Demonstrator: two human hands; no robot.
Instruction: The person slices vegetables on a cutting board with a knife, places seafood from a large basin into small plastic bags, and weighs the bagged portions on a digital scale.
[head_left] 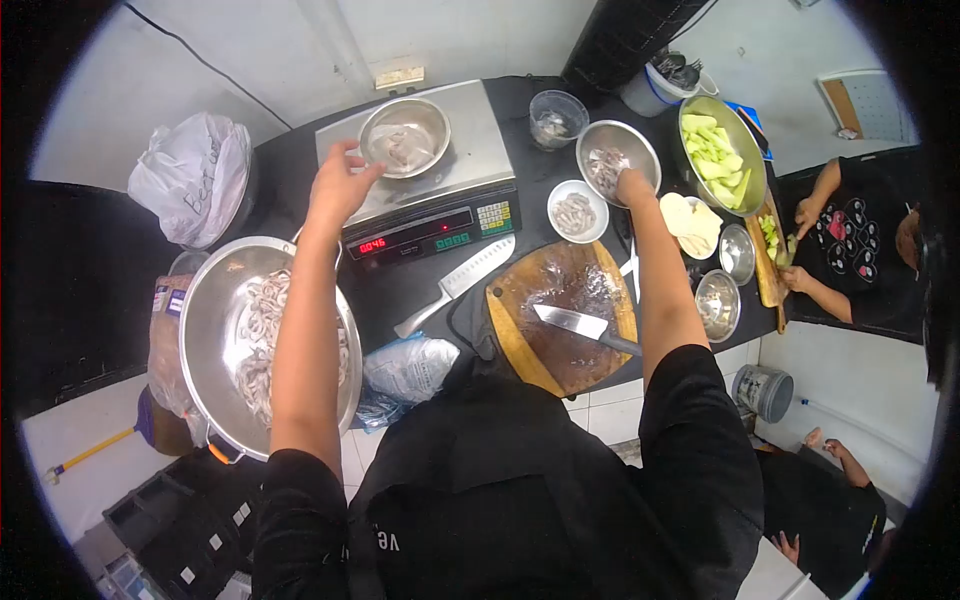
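My left hand (343, 186) is beside a small steel bowl (437, 122), its fingers apart near the left rim. Some pale, wet pieces lie in that bowl, which sits on a digital scale (462, 190) reading 0.046 in red. My right hand (632, 187) reaches into another steel bowl (618, 132) of pale, pinkish seafood pieces; its fingers are hidden, so its grip does not show. Close by stands a white bowl (556, 226) of whitish strips. Below my left forearm, a large steel basin (215, 300) contains many cut squid-like pieces.
A knife (570, 319) lies on the wooden cutting board (515, 350); another knife (470, 272) lies left of it. At right are a bowl of green vegetable pieces (715, 160) and small steel bowls (737, 252). A co-worker (850, 240) cuts at a board; another person (820, 510) is lower right.
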